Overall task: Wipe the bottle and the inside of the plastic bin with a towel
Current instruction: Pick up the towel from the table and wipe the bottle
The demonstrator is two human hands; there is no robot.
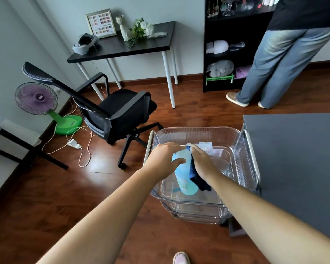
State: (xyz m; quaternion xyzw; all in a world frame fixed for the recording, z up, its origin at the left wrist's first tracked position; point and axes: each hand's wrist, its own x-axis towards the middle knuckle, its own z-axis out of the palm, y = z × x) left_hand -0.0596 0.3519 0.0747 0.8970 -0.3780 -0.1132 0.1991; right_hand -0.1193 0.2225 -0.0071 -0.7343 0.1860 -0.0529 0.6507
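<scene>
A light blue bottle [185,178] stands upright inside the clear plastic bin [242,168] in front of me. My left hand [164,159] grips the bottle's upper part from the left. My right hand [204,161] holds a dark blue towel [198,180] against the bottle's right side, and the cloth hangs down beside it. The bottle's top is hidden behind my hands.
A white ribbed item [206,146] lies at the back of the bin. A dark table [297,164] is right of the bin. A black office chair [114,111], a green and purple fan [40,101] and floor cables are to the left. A person [282,60] stands at a black shelf.
</scene>
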